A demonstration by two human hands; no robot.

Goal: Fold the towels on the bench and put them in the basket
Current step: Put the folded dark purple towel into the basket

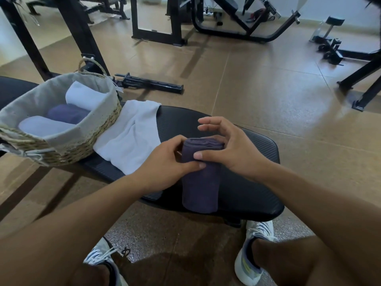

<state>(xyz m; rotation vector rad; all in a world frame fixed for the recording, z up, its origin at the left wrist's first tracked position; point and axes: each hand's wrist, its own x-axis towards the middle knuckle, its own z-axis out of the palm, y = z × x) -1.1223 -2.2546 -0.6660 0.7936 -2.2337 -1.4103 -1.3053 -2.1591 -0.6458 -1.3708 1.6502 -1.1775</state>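
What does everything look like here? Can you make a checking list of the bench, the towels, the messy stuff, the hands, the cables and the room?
Surface: black padded bench, holding the basket and towels.
Job's things: purple towel part-rolled on the bench; white towel lying unfolded beside the basket; two white rolls and one purple roll inside.
Clutter: nothing seen on the bench.
Hands: left hand grips the purple roll; right hand curls over its far end.
Cables: some by the far wall, blurred.
Surroundings: gym machines, black bar on brown floor.
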